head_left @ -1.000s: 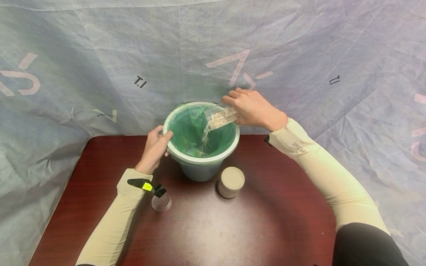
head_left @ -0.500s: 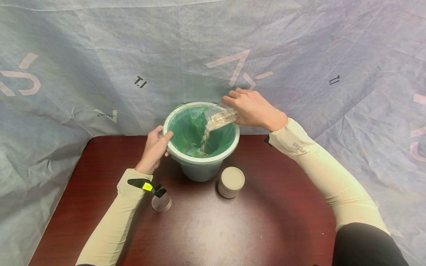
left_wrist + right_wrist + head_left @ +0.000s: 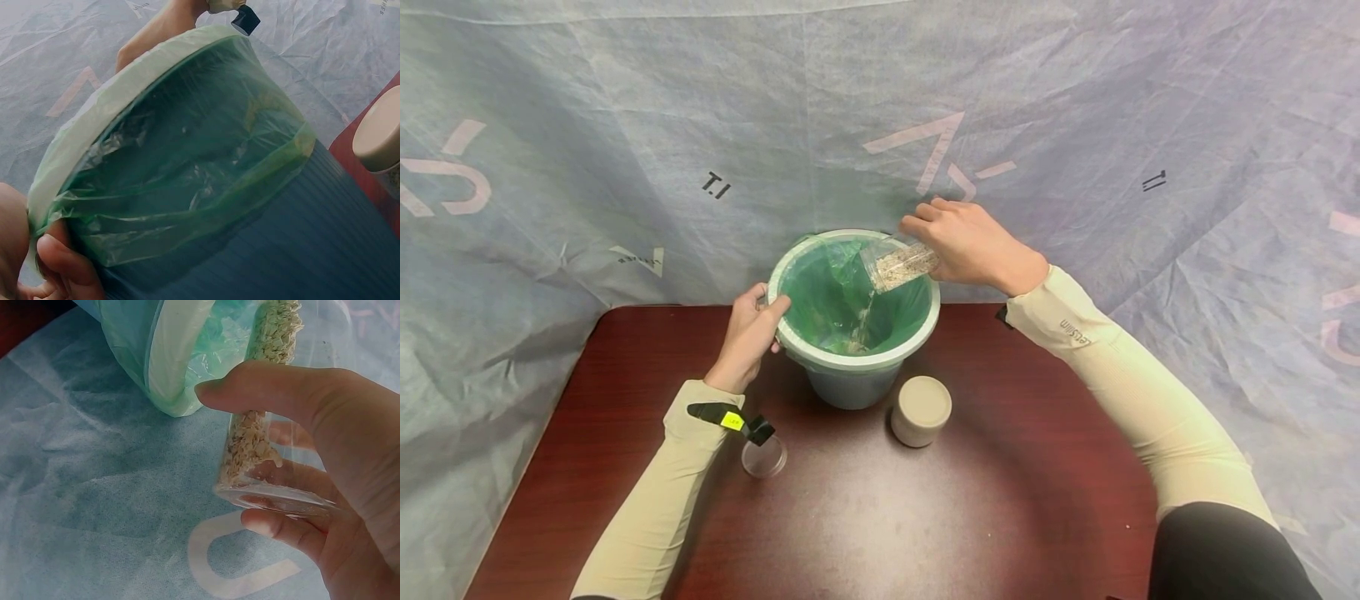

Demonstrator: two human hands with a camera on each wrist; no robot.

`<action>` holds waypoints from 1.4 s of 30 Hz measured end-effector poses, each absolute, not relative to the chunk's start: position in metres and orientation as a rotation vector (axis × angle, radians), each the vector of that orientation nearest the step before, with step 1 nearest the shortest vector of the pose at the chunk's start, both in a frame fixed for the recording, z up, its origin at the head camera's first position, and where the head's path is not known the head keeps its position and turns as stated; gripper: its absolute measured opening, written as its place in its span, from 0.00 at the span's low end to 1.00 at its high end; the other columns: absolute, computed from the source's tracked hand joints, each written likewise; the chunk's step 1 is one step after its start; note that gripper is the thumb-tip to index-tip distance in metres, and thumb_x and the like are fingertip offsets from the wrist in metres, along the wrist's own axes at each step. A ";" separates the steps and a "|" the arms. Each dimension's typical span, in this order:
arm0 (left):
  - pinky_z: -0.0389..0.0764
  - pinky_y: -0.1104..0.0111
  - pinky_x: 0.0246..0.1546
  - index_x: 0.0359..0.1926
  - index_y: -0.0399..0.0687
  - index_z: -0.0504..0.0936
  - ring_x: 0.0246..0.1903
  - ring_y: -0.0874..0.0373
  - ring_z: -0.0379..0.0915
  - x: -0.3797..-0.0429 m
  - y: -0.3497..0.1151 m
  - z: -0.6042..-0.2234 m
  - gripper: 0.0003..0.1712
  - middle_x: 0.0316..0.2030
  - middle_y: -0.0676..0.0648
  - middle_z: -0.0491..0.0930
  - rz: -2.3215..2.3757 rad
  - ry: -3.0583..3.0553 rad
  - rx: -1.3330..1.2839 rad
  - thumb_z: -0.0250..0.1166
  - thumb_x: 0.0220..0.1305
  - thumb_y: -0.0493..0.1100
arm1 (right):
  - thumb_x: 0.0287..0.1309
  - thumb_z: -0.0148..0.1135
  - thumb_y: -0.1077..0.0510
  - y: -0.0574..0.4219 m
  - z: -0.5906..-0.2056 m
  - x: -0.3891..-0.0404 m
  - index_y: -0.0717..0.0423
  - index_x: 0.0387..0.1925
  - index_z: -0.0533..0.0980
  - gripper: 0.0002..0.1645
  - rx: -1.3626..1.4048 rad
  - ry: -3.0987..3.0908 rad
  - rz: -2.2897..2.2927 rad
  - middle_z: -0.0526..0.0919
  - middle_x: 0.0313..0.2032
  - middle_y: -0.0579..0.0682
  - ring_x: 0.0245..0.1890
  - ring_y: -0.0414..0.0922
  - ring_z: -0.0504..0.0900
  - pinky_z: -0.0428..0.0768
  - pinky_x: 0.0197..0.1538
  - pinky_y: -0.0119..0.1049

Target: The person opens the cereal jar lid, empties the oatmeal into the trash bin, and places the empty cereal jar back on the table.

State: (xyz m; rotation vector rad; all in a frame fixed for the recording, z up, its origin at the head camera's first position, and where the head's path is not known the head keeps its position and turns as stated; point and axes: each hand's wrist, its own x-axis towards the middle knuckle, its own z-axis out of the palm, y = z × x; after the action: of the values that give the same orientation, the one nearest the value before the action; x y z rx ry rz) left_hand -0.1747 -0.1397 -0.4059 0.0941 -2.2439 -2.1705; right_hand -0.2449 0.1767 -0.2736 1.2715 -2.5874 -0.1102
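Observation:
My right hand (image 3: pixel 973 246) grips a clear jar (image 3: pixel 901 267) of pale oat-like flakes, tipped mouth down to the left over a bucket (image 3: pixel 853 387). A thin trickle of flakes (image 3: pixel 863 321) falls from its mouth into the green bag (image 3: pixel 808 304) lining the bucket. In the right wrist view, flakes (image 3: pixel 250 447) lie along one side of the jar, with the thumb (image 3: pixel 269 387) across it. My left hand (image 3: pixel 748 329) holds the bucket's rim at the left, thumb on top. From the left wrist, its fingers (image 3: pixel 69 262) show pressed against the folded-over bag.
A jar with a beige lid (image 3: pixel 923 402) stands upright just in front of the bucket, to the right. Near my left wrist, a clear round lid (image 3: pixel 764 457) lies on the dark red table (image 3: pixel 1000 500). A grey sheet (image 3: pixel 790 108) hangs close behind.
The stream of flakes thickened half a second ago and is now thin. Both hands and the bucket keep their places.

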 end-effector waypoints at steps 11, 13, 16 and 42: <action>0.67 0.75 0.12 0.45 0.39 0.73 0.13 0.65 0.64 -0.175 -0.140 -0.405 0.06 0.19 0.54 0.70 -2.175 -2.248 0.097 0.58 0.72 0.38 | 0.40 0.72 0.69 0.176 -0.274 -0.246 0.58 0.55 0.80 0.33 1.282 -2.582 -0.123 0.80 0.41 0.54 0.42 0.58 0.80 0.83 0.43 0.53; 0.68 0.75 0.12 0.45 0.40 0.73 0.13 0.65 0.65 -0.175 -0.139 -0.405 0.06 0.19 0.54 0.70 -2.177 -2.246 0.097 0.58 0.72 0.38 | 0.40 0.71 0.69 0.176 -0.275 -0.246 0.58 0.54 0.79 0.33 1.289 -2.574 -0.131 0.80 0.40 0.54 0.42 0.59 0.80 0.83 0.42 0.53; 0.68 0.74 0.12 0.45 0.40 0.73 0.13 0.65 0.65 -0.174 -0.139 -0.405 0.05 0.19 0.54 0.71 -2.177 -2.248 0.099 0.58 0.72 0.38 | 0.40 0.71 0.69 0.176 -0.276 -0.247 0.59 0.53 0.79 0.32 1.302 -2.555 -0.141 0.79 0.39 0.54 0.41 0.59 0.80 0.83 0.42 0.53; 0.67 0.75 0.12 0.45 0.39 0.74 0.13 0.65 0.65 -0.176 -0.137 -0.405 0.06 0.20 0.54 0.72 -2.180 -2.227 0.103 0.58 0.72 0.38 | 0.42 0.77 0.67 0.176 -0.276 -0.248 0.60 0.56 0.80 0.33 1.317 -2.522 -0.177 0.81 0.41 0.56 0.43 0.59 0.81 0.84 0.44 0.54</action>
State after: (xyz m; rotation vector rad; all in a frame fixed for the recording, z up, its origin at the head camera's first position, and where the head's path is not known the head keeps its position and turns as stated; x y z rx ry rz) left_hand -0.1755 -0.1374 -0.4053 0.1031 -2.2273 -2.1800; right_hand -0.2482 0.1762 -0.2761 1.3171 -2.5220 -0.1770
